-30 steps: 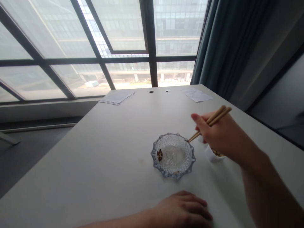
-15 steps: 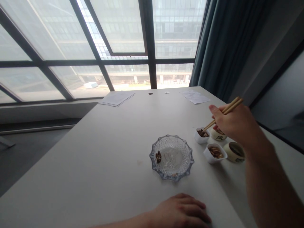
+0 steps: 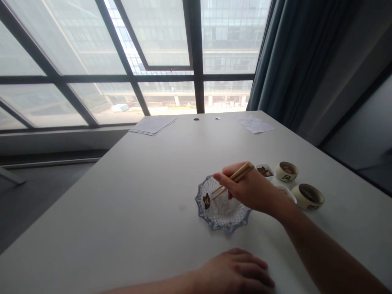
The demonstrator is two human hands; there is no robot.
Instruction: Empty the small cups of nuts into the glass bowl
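My right hand (image 3: 255, 190) is closed around a pair of wooden chopsticks (image 3: 238, 175), held over a scalloped clear glass dish (image 3: 225, 212). The tips are apart, just right of a small heap of dark brown pieces (image 3: 206, 201) at the dish's left side; nothing shows between them. A small pale piece (image 3: 227, 224) lies near the front rim. Below the dish, my left hand (image 3: 235, 269) rests palm down on the table, fingers stretched and holding nothing. Behind my right hand stands a white tub (image 3: 271, 167) of dark pieces. A second white tub (image 3: 290, 193) is mostly hidden by my wrist.
Two cream cups with dark markings, a rear cup (image 3: 287, 172) and a front cup (image 3: 308, 198), stand right of the tubs. Stacked papers (image 3: 153, 125) lie at the table's far left, another sheet (image 3: 255, 123) at far right. Windows and a dark curtain (image 3: 275, 61) are beyond.
My right hand has moved left with the chopsticks, from the rear white tub to over the glass dish. The dark heap looks slightly larger. My left hand stays put.
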